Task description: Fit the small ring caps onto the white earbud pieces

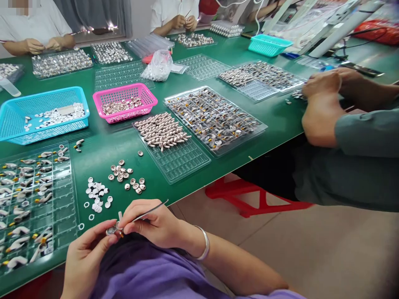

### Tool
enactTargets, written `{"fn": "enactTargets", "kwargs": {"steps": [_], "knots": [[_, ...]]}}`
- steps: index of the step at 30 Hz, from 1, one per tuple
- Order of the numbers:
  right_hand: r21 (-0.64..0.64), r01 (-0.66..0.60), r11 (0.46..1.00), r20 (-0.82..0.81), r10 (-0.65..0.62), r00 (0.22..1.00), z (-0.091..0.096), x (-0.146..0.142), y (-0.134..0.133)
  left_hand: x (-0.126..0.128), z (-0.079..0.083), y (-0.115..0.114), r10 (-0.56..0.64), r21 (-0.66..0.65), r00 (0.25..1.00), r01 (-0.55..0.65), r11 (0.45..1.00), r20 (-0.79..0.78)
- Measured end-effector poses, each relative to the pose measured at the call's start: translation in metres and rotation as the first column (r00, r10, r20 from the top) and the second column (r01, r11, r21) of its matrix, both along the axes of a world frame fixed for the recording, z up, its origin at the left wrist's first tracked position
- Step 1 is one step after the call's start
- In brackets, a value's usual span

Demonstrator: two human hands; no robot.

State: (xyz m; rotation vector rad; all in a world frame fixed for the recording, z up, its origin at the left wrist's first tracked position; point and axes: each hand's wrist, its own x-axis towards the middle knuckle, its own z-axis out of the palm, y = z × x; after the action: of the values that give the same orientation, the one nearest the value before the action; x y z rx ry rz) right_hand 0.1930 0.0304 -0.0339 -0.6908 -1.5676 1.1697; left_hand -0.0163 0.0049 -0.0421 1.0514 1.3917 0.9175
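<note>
from my remote seat, i watch my left hand (87,250) pinch a small, silvery, round cup-shaped piece (110,231) between thumb and fingertips, at the table's near edge, likely to keep it steady. my right hand (153,223) grips a thin, dark, rod-like tool (152,209) pen-fashion, probably for fine control; its fingertips meet the piece. loose silvery-beige metallic cups (120,177) and flat white discs (97,192) sit just beyond, presumably for short reaches. the piece looks shiny-rimmed with a greyish centre; fingers hide the rest.
</note>
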Motion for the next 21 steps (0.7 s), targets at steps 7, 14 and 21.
{"fn": "enactTargets", "kwargs": {"steps": [7, 14, 21], "knots": [[0.076, 0.007, 0.997, -0.022, -0.006, 1.0, 0.006, -0.001, -0.012, 0.014, 0.005, -0.01, 0.059, -0.124, 0.921, -0.012, 0.992, 0.384], [0.204, 0.065, 0.977, -0.056, -0.055, 0.997, 0.008, -0.003, -0.025, 0.033, 0.005, -0.021, 0.159, -0.167, 0.843, -0.084, 0.982, 0.514], [0.384, 0.159, 0.91, -0.114, -0.124, 0.986, -0.006, -0.012, -0.034, 0.037, 0.009, -0.024, 0.21, -0.136, 0.857, -0.165, 0.977, 0.47]]}}
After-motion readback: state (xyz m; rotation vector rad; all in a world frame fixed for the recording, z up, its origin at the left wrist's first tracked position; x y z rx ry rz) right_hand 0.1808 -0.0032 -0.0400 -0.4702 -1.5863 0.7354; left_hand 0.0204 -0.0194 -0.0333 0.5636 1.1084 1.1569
